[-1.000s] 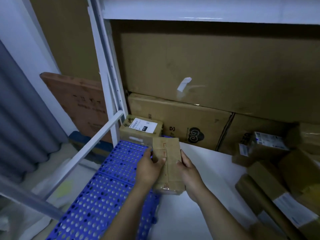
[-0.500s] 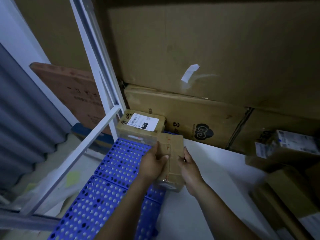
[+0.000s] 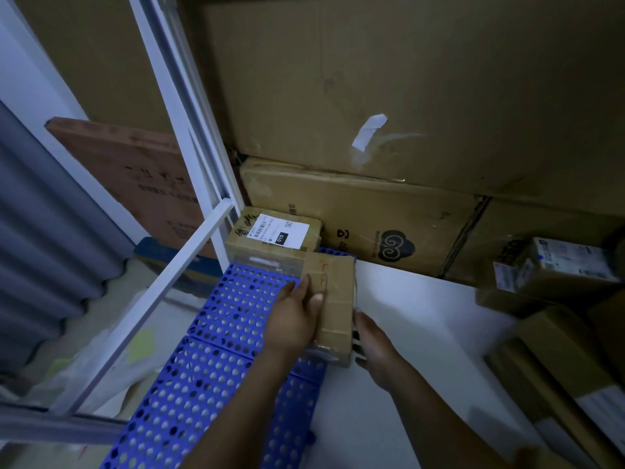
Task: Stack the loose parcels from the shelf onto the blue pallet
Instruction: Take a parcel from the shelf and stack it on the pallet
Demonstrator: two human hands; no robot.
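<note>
A small brown parcel (image 3: 338, 292) with red writing lies lengthwise at the far right edge of the blue perforated pallet (image 3: 209, 367). Its far end is against a parcel with a white label (image 3: 270, 245) that stands at the pallet's far end. My left hand (image 3: 291, 319) grips the small parcel's left side, thumb on top. My right hand (image 3: 375, 346) holds its right side near the near corner, fingers curled against it. Whether the parcel rests fully on the pallet is hidden by my hands.
Loose parcels (image 3: 568, 265) and long cartons (image 3: 558, 367) lie on the white shelf board (image 3: 422, 316) to the right. Large cartons (image 3: 389, 96) stand behind. A white shelf upright (image 3: 189, 113) and diagonal brace (image 3: 162, 282) run along the pallet's left side.
Both hands have carried the small parcel forward and down to the pallet's far end beside the labelled parcel. The view has moved closer and lower.
</note>
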